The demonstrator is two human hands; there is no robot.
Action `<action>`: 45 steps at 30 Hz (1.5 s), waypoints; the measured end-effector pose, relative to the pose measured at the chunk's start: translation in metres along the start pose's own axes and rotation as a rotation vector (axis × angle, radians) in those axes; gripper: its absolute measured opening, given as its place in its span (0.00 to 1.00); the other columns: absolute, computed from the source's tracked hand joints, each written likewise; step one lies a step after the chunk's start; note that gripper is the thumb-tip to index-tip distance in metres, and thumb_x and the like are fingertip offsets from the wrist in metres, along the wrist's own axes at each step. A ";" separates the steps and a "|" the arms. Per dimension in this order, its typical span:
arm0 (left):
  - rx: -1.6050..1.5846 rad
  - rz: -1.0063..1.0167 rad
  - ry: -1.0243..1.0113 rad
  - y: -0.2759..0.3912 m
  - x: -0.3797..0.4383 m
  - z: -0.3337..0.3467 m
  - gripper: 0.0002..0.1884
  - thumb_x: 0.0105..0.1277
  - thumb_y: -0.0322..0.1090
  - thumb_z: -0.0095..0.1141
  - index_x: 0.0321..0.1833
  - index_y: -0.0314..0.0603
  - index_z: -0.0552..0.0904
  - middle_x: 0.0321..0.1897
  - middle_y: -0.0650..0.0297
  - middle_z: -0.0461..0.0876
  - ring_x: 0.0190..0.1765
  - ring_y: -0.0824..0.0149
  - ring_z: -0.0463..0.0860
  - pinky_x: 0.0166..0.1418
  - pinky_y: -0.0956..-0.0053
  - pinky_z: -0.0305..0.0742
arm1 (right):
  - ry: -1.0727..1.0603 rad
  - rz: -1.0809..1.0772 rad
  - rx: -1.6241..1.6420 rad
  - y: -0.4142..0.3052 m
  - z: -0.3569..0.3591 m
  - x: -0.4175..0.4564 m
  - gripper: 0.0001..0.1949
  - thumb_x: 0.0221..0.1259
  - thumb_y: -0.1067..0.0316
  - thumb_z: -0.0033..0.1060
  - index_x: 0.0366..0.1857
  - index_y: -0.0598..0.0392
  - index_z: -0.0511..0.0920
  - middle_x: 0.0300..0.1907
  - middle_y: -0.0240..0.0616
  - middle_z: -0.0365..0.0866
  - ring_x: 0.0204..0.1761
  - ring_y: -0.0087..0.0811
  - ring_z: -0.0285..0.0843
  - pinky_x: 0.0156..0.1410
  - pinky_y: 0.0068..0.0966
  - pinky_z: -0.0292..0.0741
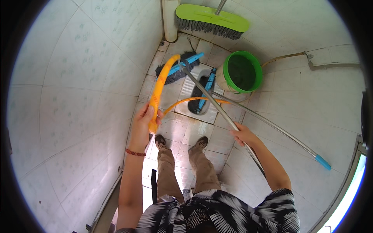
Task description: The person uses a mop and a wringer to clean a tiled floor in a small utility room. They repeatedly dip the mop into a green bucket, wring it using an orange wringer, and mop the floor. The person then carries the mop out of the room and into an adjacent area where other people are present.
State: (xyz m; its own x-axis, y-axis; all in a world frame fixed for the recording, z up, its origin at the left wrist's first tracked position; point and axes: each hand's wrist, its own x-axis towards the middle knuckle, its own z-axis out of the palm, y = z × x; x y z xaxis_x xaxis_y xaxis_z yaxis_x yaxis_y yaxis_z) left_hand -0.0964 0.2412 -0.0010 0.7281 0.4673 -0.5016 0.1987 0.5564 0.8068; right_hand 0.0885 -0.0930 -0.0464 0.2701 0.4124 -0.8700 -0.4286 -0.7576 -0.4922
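Note:
My left hand (148, 116) grips a thick orange hose (161, 84), whose tip curves over beside a blue mop head with grey strands (180, 67). Water seems to run from the tip onto this mop head. In my right hand (246, 135) is the metal pole (215, 103) that runs up to the same mop head. A second blue-backed mop or brush head (207, 88) lies in the basin of a white squat toilet (182, 100); its metal pole (271, 123), with a blue end grip, slants toward the right wall.
A green-rimmed bucket (223, 78) holding dark water stands right of the toilet. Above hangs a lime-green broom head (212, 19). A white pipe (171, 20) rises in the corner. The hose's thinner stretch (186, 99) crosses the toilet. A wall pipe (332, 66) is at right.

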 end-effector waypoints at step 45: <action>-0.075 0.142 0.025 0.019 -0.008 -0.001 0.18 0.69 0.41 0.46 0.56 0.37 0.73 0.31 0.64 0.77 0.28 0.76 0.73 0.34 0.83 0.68 | 0.041 0.122 -0.103 -0.034 0.005 -0.094 0.15 0.52 0.71 0.52 0.44 0.60 0.68 0.17 0.31 0.66 0.13 0.19 0.63 0.16 0.18 0.64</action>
State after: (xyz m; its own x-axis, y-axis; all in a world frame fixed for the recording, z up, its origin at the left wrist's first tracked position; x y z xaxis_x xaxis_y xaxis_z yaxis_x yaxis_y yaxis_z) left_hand -0.0991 0.2489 0.0183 0.7288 0.5608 -0.3928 0.0451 0.5331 0.8448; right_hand 0.0733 -0.1035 0.0525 0.2568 0.2947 -0.9204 -0.3701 -0.8498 -0.3753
